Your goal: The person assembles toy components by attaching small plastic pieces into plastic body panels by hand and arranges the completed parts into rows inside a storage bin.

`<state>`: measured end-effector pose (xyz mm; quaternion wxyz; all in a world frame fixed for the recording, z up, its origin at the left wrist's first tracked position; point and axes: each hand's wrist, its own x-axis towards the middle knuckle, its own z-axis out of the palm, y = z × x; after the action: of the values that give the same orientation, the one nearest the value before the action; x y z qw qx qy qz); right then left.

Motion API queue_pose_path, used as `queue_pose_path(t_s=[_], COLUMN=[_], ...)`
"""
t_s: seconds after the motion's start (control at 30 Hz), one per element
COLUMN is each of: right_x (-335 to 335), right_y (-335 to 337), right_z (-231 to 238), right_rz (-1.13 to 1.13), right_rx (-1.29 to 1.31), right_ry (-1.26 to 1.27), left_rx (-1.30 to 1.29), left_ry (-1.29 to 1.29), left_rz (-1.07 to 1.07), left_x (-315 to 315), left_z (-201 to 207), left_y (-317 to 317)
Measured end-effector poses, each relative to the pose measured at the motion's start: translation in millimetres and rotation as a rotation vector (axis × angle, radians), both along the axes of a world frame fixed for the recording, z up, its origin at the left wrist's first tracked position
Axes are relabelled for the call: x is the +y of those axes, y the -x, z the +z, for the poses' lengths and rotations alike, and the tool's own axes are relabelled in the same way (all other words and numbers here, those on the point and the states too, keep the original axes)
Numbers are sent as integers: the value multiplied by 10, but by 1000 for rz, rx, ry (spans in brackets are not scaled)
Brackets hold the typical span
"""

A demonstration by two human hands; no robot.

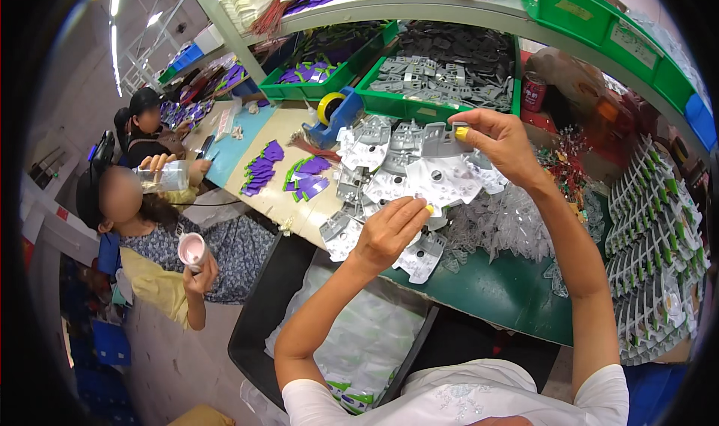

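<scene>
Left hand (389, 235): drawing its fingers together at the lower white edge of the part; whether they are gripping or only steadying, cannot tell.
Right hand (500, 143): pinching the upper grey edge of the same part between thumb and forefinger.
Grey-and-white part (443, 165): sitting between both hands, over the pile on the table (292, 123).
Pile: other grey-and-white parts (367, 153) are lying overlapped under and beside it; probably many are waiting, count not possible.
Clear pieces (494, 227): heaping loose just right of the pile, apparently unused.
Purple-and-green pieces (262, 170): lying in two fanned groups to the left, no hand touching them.
Stacks (651, 254): standing at far right, showing grey, white and green together; likely further along, judging by their neat layering.
Green bin (408, 109): holding plenty of grey pieces, so supply is looking far from used up.
Overall: one part is being handled, much is apparently remaining; exact stage is staying unclear.
Hidden: left fingertips are partly covering the part's lower edge; its underside is not showing.
Cut off/hard: fisheye rim is bending the stacks; clear pieces are blending together.
</scene>
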<state>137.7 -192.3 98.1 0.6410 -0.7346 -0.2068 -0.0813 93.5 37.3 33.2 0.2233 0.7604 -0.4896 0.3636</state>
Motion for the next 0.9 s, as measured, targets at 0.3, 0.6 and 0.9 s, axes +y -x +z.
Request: queue_pose_path(t_s=[0.3,0.6,0.9], right_x=[75,60,-200], right_y=[22,-125,-1212], right_z=[-145,-412,-180], right_rz=[-102,39,-560], right_rx=[14,221,-284], right_ry=[95,117,482], left_rx=[-125,-63,198], left_ry=[-44,-22,71], left_rz=[-24,-47,108], left_x=[-28,27,-113], left_z=[33,-101,-83], left_y=[110,58,-567])
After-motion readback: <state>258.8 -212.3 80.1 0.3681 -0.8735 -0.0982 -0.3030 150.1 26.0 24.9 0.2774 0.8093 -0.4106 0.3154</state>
